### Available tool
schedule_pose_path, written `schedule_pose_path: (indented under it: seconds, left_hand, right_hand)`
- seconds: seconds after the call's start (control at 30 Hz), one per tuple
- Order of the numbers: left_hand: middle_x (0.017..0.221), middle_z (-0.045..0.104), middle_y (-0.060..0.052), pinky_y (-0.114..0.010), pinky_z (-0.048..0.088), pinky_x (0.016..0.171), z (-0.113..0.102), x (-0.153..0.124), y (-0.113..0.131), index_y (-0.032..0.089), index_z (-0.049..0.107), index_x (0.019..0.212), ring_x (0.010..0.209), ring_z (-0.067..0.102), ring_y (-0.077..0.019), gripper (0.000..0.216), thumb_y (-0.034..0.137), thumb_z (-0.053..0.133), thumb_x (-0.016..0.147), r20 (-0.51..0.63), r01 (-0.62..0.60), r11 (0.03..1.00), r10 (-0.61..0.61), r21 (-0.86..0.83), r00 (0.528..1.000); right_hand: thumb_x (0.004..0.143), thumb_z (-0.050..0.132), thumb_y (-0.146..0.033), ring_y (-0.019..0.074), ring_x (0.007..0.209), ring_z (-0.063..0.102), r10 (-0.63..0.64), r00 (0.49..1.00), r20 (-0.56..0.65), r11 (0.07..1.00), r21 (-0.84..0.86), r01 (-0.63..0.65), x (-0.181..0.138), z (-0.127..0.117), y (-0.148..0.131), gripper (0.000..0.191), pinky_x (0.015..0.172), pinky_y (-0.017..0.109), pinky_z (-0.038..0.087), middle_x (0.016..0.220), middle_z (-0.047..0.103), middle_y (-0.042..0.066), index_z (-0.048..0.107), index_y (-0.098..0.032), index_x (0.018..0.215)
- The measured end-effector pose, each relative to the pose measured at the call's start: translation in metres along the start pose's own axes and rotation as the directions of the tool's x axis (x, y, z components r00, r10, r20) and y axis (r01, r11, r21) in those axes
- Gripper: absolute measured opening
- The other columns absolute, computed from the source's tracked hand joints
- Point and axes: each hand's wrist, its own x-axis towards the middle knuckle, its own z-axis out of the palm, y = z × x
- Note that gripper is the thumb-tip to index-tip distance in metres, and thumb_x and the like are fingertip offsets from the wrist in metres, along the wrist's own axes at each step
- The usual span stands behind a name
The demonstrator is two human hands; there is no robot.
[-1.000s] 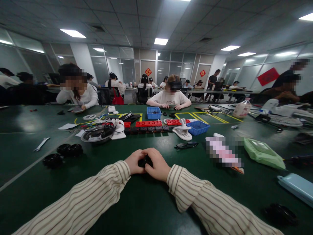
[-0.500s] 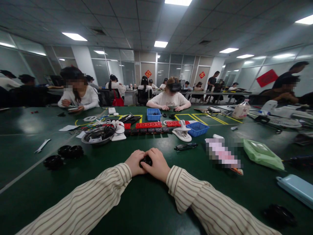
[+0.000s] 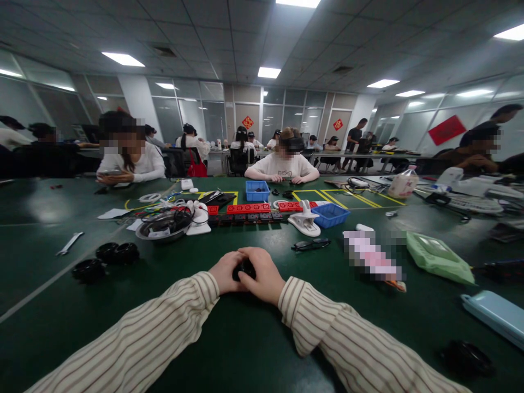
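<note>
A small black round part (image 3: 244, 267) is held between my two hands, low over the green table (image 3: 254, 349) or resting on it; I cannot tell which. My left hand (image 3: 226, 272) wraps its left side, and my right hand (image 3: 262, 274) curls over its top and right. Both hands are closed and their fingertips meet at the far side, hiding most of the part. Similar black ring-shaped pieces lie to the left, one (image 3: 88, 270) nearest me and two behind it (image 3: 117, 252). One more black piece (image 3: 469, 357) sits at the lower right.
Dark glasses (image 3: 311, 244), a white clip stand (image 3: 305, 222) and a blue bin (image 3: 329, 215) are beyond my hands. Further left are a metal bowl of cables (image 3: 164, 226) and a wrench (image 3: 70, 244). At right lie a green packet (image 3: 440, 259) and a light-blue case (image 3: 495, 316). A person (image 3: 282, 161) sits opposite.
My fingers have shifted slightly around the black part, the right hand's fingers drawing closer together over it. The person at far left has lowered a raised hand to a held object.
</note>
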Motion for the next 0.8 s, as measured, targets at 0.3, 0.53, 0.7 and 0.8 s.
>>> schedule_pose_path:
  seconds: [0.3, 0.53, 0.7, 0.8]
  left_hand:
    - [0.088, 0.055, -0.006, -0.041, 0.04, 0.081, 0.003, -0.002, 0.005, 0.016, 0.054, 0.088, 0.084, 0.053, -0.0254, 0.051, 0.044, 0.071, 0.049, -0.064, 0.055, 0.975, -0.042, 0.214, 0.997]
    - [0.088, 0.056, -0.006, -0.037, 0.042, 0.08, 0.001, 0.0, 0.001, 0.016, 0.057, 0.09, 0.085, 0.053, -0.0238, 0.041, 0.03, 0.067, 0.053, -0.045, 0.009, 0.994, -0.004, 0.107, 0.999]
    - [0.1, 0.055, -0.007, -0.037, 0.039, 0.089, 0.002, -0.001, -0.007, 0.015, 0.056, 0.098, 0.096, 0.051, -0.0249, 0.047, 0.022, 0.067, 0.053, -0.017, -0.016, 1.0, 0.016, -0.015, 1.0]
    - [0.105, 0.055, -0.007, -0.041, 0.036, 0.092, 0.002, -0.001, -0.006, 0.016, 0.052, 0.107, 0.101, 0.049, -0.0267, 0.056, 0.026, 0.068, 0.054, 0.0, -0.02, 1.0, 0.02, 0.002, 1.0]
  right_hand:
    - [0.068, 0.063, -0.037, 0.0202, 0.087, 0.047, 0.145, 0.988, -0.048, 0.975, -0.16, -0.151, 0.003, 0.006, 0.004, 0.034, 0.078, 0.035, 0.037, 0.091, 0.052, 0.005, 0.051, -0.017, 0.092]
    - [0.068, 0.054, -0.016, 0.0183, 0.084, 0.048, 0.059, 0.998, 0.008, 0.996, -0.068, -0.058, 0.003, 0.004, 0.002, 0.016, 0.079, 0.034, 0.037, 0.085, 0.055, 0.004, 0.053, -0.017, 0.084]
    - [0.064, 0.044, -0.009, 0.0182, 0.09, 0.05, -0.093, 0.995, 0.032, 0.996, 0.016, 0.092, 0.0, 0.001, 0.0, 0.035, 0.092, 0.038, 0.032, 0.093, 0.057, 0.006, 0.05, -0.016, 0.098]
    - [0.068, 0.048, -0.015, 0.0199, 0.096, 0.047, -0.081, 0.997, 0.004, 0.997, -0.018, 0.081, 0.0, 0.0, -0.001, 0.037, 0.095, 0.04, 0.028, 0.101, 0.055, 0.007, 0.047, -0.016, 0.105]
